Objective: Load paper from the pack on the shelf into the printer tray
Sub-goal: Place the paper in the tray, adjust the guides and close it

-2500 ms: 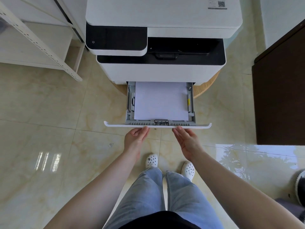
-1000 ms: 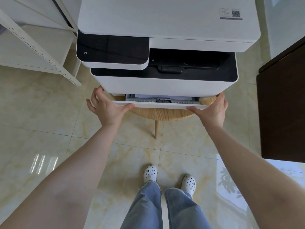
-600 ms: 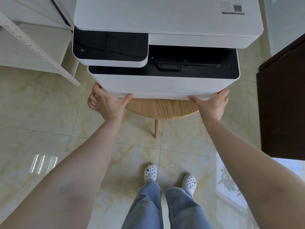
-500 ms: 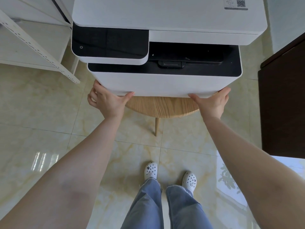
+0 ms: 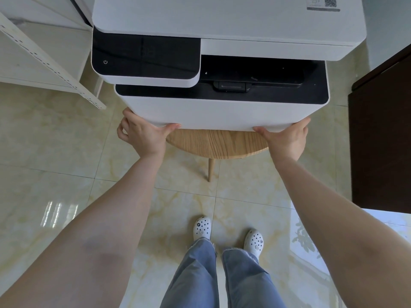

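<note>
A white printer (image 5: 222,112) with a black control panel stands on a round wooden table (image 5: 216,144). Its paper tray sits pushed flush into the bottom front, so neither tray nor paper shows. My left hand (image 5: 144,135) rests against the lower left front corner of the printer, thumb along the bottom edge, fingers spread. My right hand (image 5: 287,138) presses the lower right front corner the same way. Neither hand holds anything. The paper pack is out of sight.
A white metal shelf unit (image 5: 44,61) stands to the left of the printer. A dark brown cabinet (image 5: 382,134) rises at the right. Glossy beige floor tiles (image 5: 55,141) lie below, with my legs and white clogs (image 5: 202,227) near the table's leg.
The tray, open with white paper inside 2.5 s ago, was pushed in by both hands and now sits flush. My hands have stayed at the printer's lower corners for the last half second.
</note>
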The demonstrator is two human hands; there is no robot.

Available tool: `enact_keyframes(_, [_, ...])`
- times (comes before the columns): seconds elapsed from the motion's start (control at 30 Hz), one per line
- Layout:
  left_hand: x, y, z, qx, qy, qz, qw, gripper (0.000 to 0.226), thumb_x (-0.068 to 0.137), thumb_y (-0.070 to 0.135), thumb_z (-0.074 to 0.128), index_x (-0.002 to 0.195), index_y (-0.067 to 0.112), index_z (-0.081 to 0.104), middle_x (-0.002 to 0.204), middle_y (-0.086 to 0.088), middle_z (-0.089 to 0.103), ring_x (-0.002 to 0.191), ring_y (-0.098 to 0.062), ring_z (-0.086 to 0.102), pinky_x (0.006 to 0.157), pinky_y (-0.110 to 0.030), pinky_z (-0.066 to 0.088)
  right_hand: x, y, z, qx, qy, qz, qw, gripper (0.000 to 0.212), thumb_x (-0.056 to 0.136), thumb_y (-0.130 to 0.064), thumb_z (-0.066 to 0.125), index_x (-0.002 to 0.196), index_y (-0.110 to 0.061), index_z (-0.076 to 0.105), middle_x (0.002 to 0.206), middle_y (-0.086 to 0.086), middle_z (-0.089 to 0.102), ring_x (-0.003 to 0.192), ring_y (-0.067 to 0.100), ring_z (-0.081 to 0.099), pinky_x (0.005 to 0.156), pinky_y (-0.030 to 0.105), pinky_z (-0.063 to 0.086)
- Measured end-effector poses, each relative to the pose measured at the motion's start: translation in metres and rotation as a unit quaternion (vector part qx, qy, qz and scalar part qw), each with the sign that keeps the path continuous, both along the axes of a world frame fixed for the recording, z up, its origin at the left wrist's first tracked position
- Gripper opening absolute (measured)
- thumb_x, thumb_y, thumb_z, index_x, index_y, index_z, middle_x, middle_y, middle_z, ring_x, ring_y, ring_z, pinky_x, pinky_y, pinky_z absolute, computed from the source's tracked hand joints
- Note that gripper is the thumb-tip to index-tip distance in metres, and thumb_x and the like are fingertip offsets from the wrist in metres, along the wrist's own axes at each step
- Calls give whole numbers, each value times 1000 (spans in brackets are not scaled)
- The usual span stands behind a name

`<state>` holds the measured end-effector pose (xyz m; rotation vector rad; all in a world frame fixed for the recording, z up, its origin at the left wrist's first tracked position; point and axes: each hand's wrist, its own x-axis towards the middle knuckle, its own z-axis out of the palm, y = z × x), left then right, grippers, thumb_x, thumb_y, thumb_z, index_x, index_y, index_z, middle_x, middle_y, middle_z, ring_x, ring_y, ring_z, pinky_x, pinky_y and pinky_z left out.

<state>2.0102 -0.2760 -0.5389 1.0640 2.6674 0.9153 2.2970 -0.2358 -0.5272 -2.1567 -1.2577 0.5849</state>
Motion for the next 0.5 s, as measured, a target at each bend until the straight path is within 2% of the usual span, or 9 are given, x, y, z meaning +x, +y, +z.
enact_keyframes(0.27, [-1, -3, -2, 8, -6, -13, 1000, 119, 33, 71, 76, 120, 1, 37, 120, -8, 58, 116, -30, 47, 103, -43, 30, 0, 0, -1, -4, -1, 5, 1000, 112, 42, -58, 83, 130, -11, 32, 125, 4, 53, 118, 24, 47, 86, 43, 49])
enact_keyframes(0.5, [3, -7, -1, 14, -41, -22, 999, 122, 39, 63, 81, 131, 1, 31, 130, -9, 52, 123, -31, 40, 101, -40, 30, 0, -1, -2, -15, 12, 10, 1000, 110, 47, -54, 84, 131, -11, 30, 129, 4, 50, 120, 25, 43, 86, 40, 48])
